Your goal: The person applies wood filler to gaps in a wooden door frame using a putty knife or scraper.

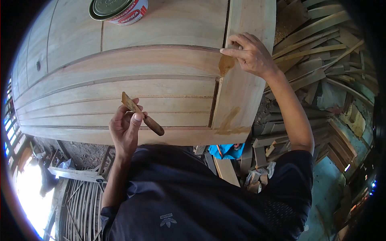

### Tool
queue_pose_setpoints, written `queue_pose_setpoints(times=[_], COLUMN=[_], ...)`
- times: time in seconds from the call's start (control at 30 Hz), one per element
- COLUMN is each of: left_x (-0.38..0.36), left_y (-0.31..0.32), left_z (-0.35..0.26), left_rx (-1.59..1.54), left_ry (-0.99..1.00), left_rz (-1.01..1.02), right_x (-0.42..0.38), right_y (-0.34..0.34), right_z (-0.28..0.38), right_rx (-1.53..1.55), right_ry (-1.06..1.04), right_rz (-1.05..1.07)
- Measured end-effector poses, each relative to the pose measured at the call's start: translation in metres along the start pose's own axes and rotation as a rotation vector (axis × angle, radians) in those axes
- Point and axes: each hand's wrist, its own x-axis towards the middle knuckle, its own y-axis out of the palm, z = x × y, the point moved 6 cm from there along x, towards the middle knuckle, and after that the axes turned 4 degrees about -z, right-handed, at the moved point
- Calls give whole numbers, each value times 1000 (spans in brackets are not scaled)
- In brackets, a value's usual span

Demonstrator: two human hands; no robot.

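My left hand (128, 126) holds a small putty knife (144, 116) with a wooden handle, its blade pointing up and left, raised over the near edge of a pale wooden door panel (169, 86). Brown filler coats part of the blade. At the right side of the panel, my right hand (248, 54) has its fingers apart, the index finger stretched out beside a brown filler patch (226, 65) on a joint. Nothing shows in that hand. Another filler smear (231, 124) marks the panel's near right corner.
A filler can (120, 11) with its lid on stands on the panel at the top. Wood offcuts (313, 52) are piled at the right. A blue bag (227, 151) lies below the near edge, and a slatted wooden frame (82, 205) is at the lower left.
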Motion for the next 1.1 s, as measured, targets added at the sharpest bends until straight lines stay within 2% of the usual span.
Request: queue_pose_setpoints(times=[0.07,0.23,0.43,0.67,0.77,0.83,0.93,1.07,1.1], left_x=[0,0,-1,-1,-1,0,0,0,0], left_y=[-1,2,-1,-1,-2,0,1,0,0], left_z=[1,0,-1,0,0,0,0,1,2], left_rx=[2,9,7,1,3,-1,-3,-5,-4], left_ry=[-2,1,16,9,-3,-2,2,7,6], left_rz=[-5,13,-5,-16,-1,-4,5,8,7], right_x=[-1,5,4,-10,-1,-4,-10,-18,-19], right_y=[0,1,2,-10,-25,-26,-13,0,0], right_z=[3,6,9,15,18,4,7,18,23], right_rx=[-3,-28,-27,-92,-124,-33,126,130,16], right_ry=[-13,175,218,113,-1,243,348,379,328], right_rz=[1,26,38,6,-6,12,9,27,26])
